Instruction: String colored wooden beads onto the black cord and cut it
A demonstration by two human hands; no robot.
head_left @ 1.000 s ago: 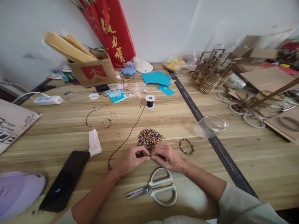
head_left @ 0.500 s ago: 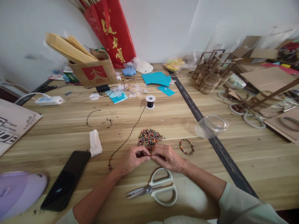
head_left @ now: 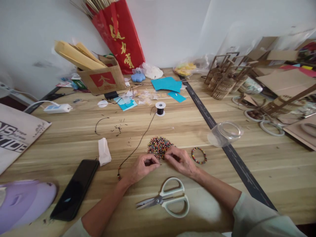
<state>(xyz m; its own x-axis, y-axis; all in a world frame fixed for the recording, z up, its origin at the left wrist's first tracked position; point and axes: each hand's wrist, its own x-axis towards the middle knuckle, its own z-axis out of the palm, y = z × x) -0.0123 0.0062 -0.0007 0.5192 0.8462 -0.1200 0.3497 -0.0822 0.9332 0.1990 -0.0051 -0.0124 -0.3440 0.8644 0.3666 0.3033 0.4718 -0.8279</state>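
Observation:
My left hand [head_left: 143, 168] pinches a thin black cord [head_left: 142, 137] near its end, and a short dark tip pokes out past the fingertips. The cord runs back from a white-flanged spool [head_left: 160, 109], with a few strung beads [head_left: 118, 176] beside my left wrist. My right hand [head_left: 181, 161] rests at the near right edge of a heap of small multicoloured beads [head_left: 159, 146], thumb and forefinger close together; whatever lies between them is hidden. Right of that hand is a finished-looking bead bracelet [head_left: 198, 155]. Open-bladed scissors [head_left: 163, 199] with pale green handles lie below both hands.
At left are a black phone [head_left: 75, 189], a folded white tissue [head_left: 104, 151] and a purple object [head_left: 27, 204]. A clear plastic cup [head_left: 225, 134] lies to the right. Blue paper [head_left: 166, 84], a cardboard box [head_left: 103, 79] and small bamboo baskets [head_left: 222, 84] stand farther back.
My right hand has parted from the left fingertips and moved slightly right and up to the bead heap. The left hand keeps its pinch. The whole view has shifted slightly.

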